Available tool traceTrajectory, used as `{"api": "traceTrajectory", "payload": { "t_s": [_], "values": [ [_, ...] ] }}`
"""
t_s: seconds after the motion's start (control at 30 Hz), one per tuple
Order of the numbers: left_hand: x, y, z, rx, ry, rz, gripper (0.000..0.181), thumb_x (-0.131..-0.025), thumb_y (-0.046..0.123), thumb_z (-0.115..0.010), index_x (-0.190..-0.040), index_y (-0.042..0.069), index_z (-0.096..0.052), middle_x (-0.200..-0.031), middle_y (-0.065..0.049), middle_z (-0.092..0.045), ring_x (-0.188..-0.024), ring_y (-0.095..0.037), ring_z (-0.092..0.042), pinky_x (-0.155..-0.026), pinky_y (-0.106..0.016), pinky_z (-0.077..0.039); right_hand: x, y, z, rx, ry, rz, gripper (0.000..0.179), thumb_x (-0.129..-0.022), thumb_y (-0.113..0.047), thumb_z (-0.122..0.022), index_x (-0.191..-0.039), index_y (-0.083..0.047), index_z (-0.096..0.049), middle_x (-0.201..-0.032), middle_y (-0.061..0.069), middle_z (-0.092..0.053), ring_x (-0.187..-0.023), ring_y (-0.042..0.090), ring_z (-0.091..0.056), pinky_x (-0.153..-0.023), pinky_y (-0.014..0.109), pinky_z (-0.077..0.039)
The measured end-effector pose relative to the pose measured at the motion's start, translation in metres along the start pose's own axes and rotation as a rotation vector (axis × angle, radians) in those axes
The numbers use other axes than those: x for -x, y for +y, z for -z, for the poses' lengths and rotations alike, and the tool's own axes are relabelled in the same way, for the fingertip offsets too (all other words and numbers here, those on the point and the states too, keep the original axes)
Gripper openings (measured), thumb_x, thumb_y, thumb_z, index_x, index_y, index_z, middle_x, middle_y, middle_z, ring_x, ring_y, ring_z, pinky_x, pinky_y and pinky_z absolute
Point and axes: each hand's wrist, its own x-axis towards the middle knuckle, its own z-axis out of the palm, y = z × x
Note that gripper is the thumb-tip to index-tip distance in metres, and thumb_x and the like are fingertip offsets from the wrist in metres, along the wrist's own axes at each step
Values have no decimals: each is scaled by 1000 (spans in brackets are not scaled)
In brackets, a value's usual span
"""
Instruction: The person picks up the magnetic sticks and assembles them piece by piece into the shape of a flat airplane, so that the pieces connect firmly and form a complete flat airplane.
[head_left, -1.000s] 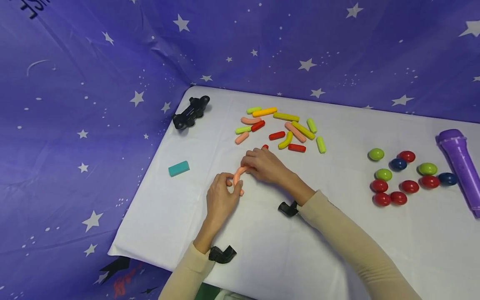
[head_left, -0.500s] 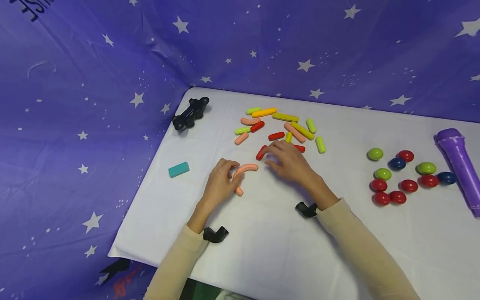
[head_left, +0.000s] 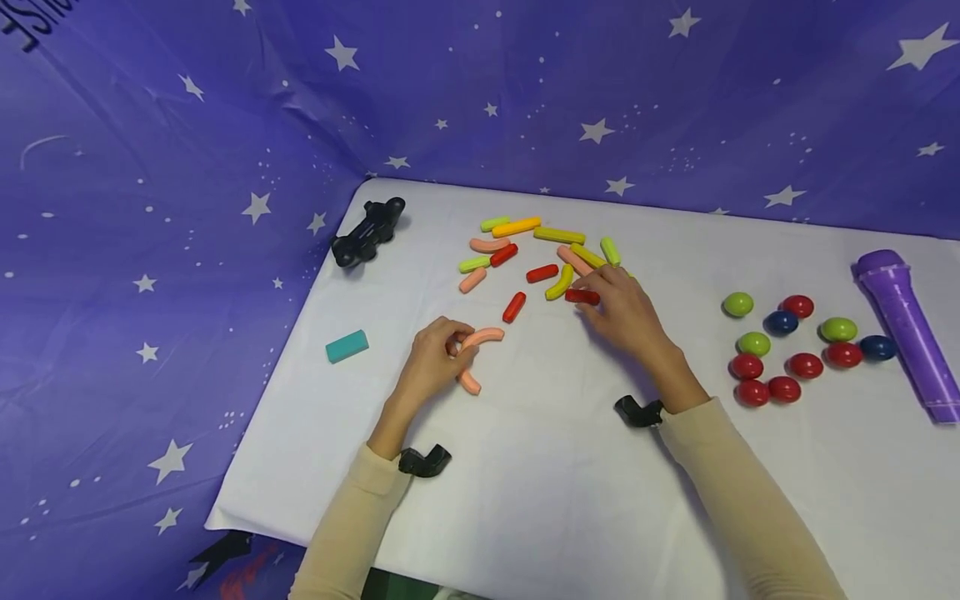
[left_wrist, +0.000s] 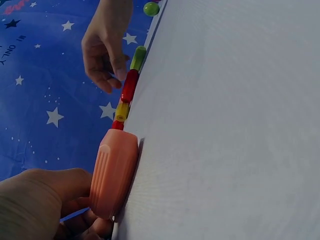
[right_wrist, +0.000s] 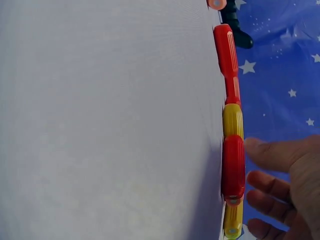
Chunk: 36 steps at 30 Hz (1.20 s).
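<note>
My left hand (head_left: pixel 435 358) pinches a curved peach stick (head_left: pixel 469 382) lying on the white table; in the left wrist view, a peach stick (left_wrist: pixel 114 172) stands large beside the thumb and curled fingers. Another curved peach stick (head_left: pixel 486 335) continues the arc at its upper end. My right hand (head_left: pixel 626 308) is at a short red stick (head_left: pixel 581 296), fingers spread over the group and thumb beside the stick. In the right wrist view, the thumb is close to this red stick (right_wrist: pixel 233 167) and the fingers are parted. A loose red stick (head_left: pixel 514 307) lies between the hands.
Several yellow, green, red and peach sticks lie behind the hands, including a curved yellow one (head_left: pixel 559 283). A teal block (head_left: pixel 347 346) and a black toy-like object (head_left: pixel 369 232) are at left. Several coloured egg-shaped pieces (head_left: pixel 806 365) and a purple tube (head_left: pixel 909 333) are at right.
My right hand has let go of the peach arc and moved right, past the loose red stick, to another red stick. The left hand has stayed at the arc.
</note>
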Motion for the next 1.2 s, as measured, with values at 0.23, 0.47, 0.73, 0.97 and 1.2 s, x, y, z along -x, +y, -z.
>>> {"api": "traceTrajectory", "payload": {
  "t_s": [0.23, 0.47, 0.73, 0.97, 1.2],
  "values": [
    [2, -3, -3, 13, 30, -12, 22, -87, 12, -72, -107, 6, -70, -87, -5, -61, -71, -18, -54, -64, -28, -45, 1, 8, -5, -20, -68, -45, 27, -85, -4, -73, -112, -8, -67, -103, 12, -62, -94, 29, -51, -86, 44, -46],
    [2, -6, -6, 14, 48, -37, 20, -86, 11, -72, -105, 5, -70, -86, -6, -60, -71, -20, -55, -63, -27, -45, 10, -8, -9, -91, -102, 9, 30, -84, -1, -74, -112, -8, -67, -104, 9, -62, -100, 26, -53, -96, 46, -46],
    [2, -7, -9, 26, 75, -67, 18, -86, 9, -72, -103, 5, -70, -85, -6, -60, -69, -19, -55, -63, -27, -46, 15, -48, -29, -115, -175, 186, 27, -86, -5, -73, -111, -7, -67, -102, 6, -64, -97, 23, -57, -88, 39, -50],
    [1, -10, -12, 18, 85, -76, 17, -87, 10, -72, -102, 5, -71, -82, -8, -58, -67, -18, -52, -61, -25, -42, 11, -59, -41, -113, -186, 209, 24, -85, -5, -74, -109, -8, -68, -101, 5, -63, -94, 23, -57, -86, 39, -50],
    [0, -11, -11, 25, 110, -97, 16, -86, 10, -73, -101, 4, -71, -82, -9, -58, -66, -17, -51, -59, -25, -41, 9, -63, -42, -87, -182, 227, 26, -85, -11, -76, -109, -9, -68, -101, 4, -63, -90, 21, -57, -83, 37, -50]
  ]
}}
